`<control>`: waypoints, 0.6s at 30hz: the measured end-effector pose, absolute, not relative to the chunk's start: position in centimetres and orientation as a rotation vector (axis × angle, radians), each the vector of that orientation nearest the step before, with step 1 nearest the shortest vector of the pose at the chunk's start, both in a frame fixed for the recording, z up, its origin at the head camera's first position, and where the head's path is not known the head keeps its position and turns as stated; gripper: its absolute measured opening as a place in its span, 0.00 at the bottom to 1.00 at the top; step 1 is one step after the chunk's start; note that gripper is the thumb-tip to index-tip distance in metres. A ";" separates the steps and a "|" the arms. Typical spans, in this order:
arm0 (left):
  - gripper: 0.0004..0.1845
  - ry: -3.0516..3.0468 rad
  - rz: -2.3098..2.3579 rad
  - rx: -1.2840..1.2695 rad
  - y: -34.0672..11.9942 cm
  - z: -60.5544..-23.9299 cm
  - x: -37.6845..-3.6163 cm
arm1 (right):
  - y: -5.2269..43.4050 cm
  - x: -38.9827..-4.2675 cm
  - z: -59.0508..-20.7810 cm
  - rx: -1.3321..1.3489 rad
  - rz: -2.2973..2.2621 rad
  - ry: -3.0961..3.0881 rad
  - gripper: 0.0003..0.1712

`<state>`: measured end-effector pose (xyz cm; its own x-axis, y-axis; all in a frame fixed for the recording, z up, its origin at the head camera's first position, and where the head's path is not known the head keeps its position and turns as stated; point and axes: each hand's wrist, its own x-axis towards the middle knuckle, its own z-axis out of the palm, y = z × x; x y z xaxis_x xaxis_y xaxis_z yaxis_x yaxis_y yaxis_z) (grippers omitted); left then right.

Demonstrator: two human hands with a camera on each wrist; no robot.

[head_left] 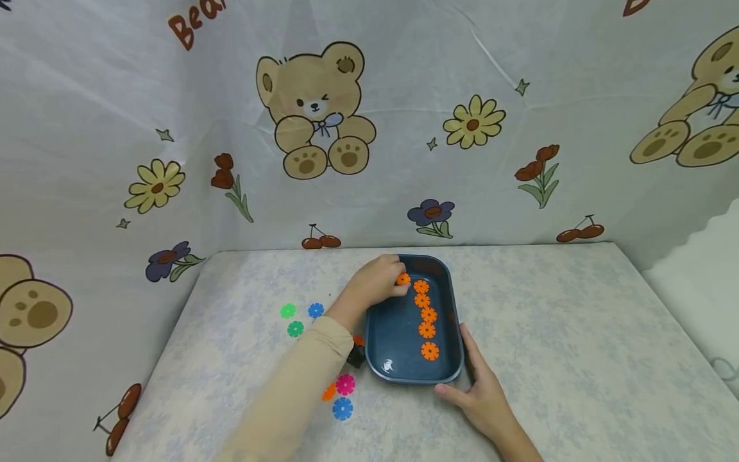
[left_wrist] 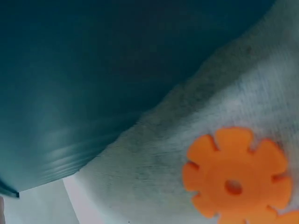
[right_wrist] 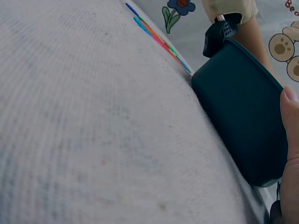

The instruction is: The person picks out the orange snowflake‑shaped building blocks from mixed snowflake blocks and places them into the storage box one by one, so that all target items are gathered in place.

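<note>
A dark blue rectangular tray [head_left: 395, 346] stands on the table, holding a column of orange snowflake discs [head_left: 429, 314]. Over its far left corner, my left hand [head_left: 376, 280] pinches another orange snowflake disc [head_left: 403, 278] between thumb and fingers. My right hand [head_left: 485, 401] rests against the tray's near right corner, its fingers straight along the side wall and the thumb by the near edge. In the right wrist view the thumb [right_wrist: 290, 107] touches the tray's rim. The left wrist view has the tray's outer wall [left_wrist: 93, 93] and an orange disc [left_wrist: 233, 172] on the table, but not the pinched disc.
Left of the tray lie green discs [head_left: 295, 328] and a blue disc [head_left: 315, 310]. Nearer me are a pink disc [head_left: 345, 384], an orange disc [head_left: 329, 392] and another blue disc [head_left: 342, 409]. A bear-printed cloth [head_left: 404, 179] hangs behind the table.
</note>
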<state>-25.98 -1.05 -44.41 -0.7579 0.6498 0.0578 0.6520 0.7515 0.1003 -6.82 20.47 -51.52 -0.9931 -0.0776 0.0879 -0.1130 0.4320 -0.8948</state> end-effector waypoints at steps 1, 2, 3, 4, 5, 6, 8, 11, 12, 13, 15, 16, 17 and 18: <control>0.14 -2.932 -0.146 -1.076 -0.9 -44.5 -26.0 | 20.5 -6.8 -51.5 0.178 1.648 -2.628 0.66; 0.14 -2.937 -0.114 -1.071 -0.8 -44.6 -26.0 | 20.5 -6.8 -51.6 0.184 1.649 -2.625 0.66; 0.14 -2.943 -0.081 -1.066 -0.7 -44.7 -26.1 | 20.5 -6.8 -51.6 0.188 1.649 -2.624 0.66; 0.15 -2.947 -0.046 -1.061 -0.6 -44.8 -26.0 | 20.5 -6.8 -51.6 0.194 1.652 -2.621 0.66; 0.15 -2.945 -0.015 -1.058 -0.6 -44.9 -26.0 | 20.5 -6.8 -51.7 0.201 1.655 -2.617 0.66; 0.15 -2.946 0.006 -1.057 -0.5 -44.9 -26.0 | 20.5 -6.8 -51.7 0.206 1.657 -2.615 0.66; 0.15 -2.943 0.047 -1.056 -0.4 -45.0 -25.9 | 20.5 -6.8 -51.7 0.214 1.662 -2.612 0.66; 0.14 -2.937 0.100 -1.056 -0.2 -45.3 -25.9 | 20.5 -6.8 -51.7 0.216 1.665 -2.613 0.66; 0.14 -2.937 0.123 -1.056 -0.1 -45.3 -25.8 | 20.5 -6.8 -51.6 0.216 1.663 -2.614 0.66; 0.14 -2.933 0.153 -1.054 0.0 -45.4 -25.8 | 20.5 -6.9 -51.6 0.214 1.661 -2.615 0.66; 0.14 -2.930 0.201 -1.043 0.1 -45.5 -25.8 | 20.5 -6.9 -51.6 0.211 1.658 -2.619 0.66; 0.13 -2.927 0.225 -1.037 0.2 -45.6 -25.7 | 20.5 -6.9 -51.6 0.208 1.654 -2.622 0.67; 0.13 -2.927 0.248 -1.030 0.3 -45.7 -25.7 | 20.5 -6.9 -51.6 0.206 1.651 -2.623 0.67; 0.13 -2.925 0.267 -1.023 0.3 -45.7 -25.7 | 20.5 -6.9 -51.6 0.204 1.649 -2.625 0.67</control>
<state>-25.70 0.34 -45.72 -0.7833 0.6211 -0.0273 0.6158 0.7690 -0.1715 -6.86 20.55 -51.58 -0.9908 -0.0921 0.0992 -0.1293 0.4279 -0.8946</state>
